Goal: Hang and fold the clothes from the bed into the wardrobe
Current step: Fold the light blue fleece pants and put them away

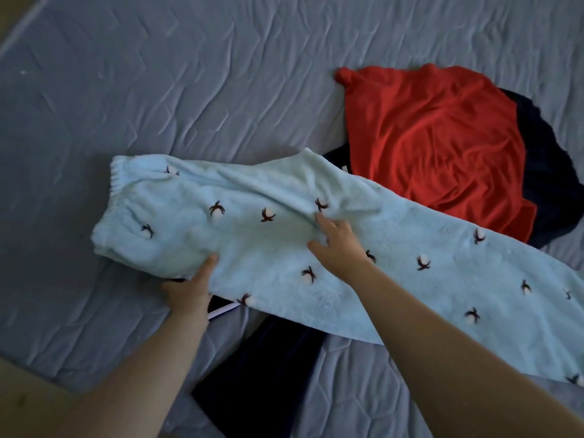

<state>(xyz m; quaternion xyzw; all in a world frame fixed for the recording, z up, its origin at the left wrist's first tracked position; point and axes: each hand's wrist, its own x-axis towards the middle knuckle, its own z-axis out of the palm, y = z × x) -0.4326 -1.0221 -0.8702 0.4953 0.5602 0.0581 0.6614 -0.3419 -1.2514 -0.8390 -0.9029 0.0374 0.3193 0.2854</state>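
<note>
Pants [268,235] lie by the bed's [158,90] near edge; left hand [188,292] pinches their side, right hand [338,245] presses, fingers [320,221] spread. Folding may drag the dark garment [262,358] beneath along

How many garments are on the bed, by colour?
light blue pants: 1
red garment: 1
navy patch beside red: 1
navy patch below pants: 1
Total: 4 showing. The two navy patches may be one piece; their join is hidden.
</note>
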